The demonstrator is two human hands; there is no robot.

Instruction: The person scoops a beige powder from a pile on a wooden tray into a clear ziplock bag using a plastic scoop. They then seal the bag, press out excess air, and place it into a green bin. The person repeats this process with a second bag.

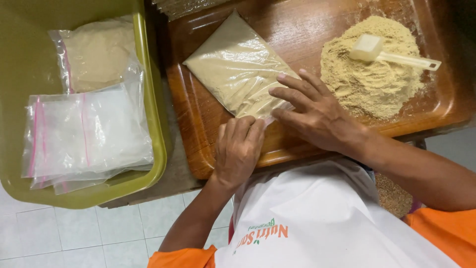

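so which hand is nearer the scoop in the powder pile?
Right. The right hand lies flat on the filled bag, just beside the pile holding the scoop. The left hand presses the bag's near edge, farther away.

Soft, even light from above; glare streaks the wooden tray (297, 30) at upper centre (mild), shadows faint, focus sharp throughout.

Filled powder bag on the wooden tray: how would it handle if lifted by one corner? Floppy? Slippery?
The filled bag lies flat and pillow-like under the right hand and left hand, so it would probably sag and let the powder shift toward the low end. Its glossy, wrinkled film looks slippery. Fully packed, it is likely fairly heavy for its size.
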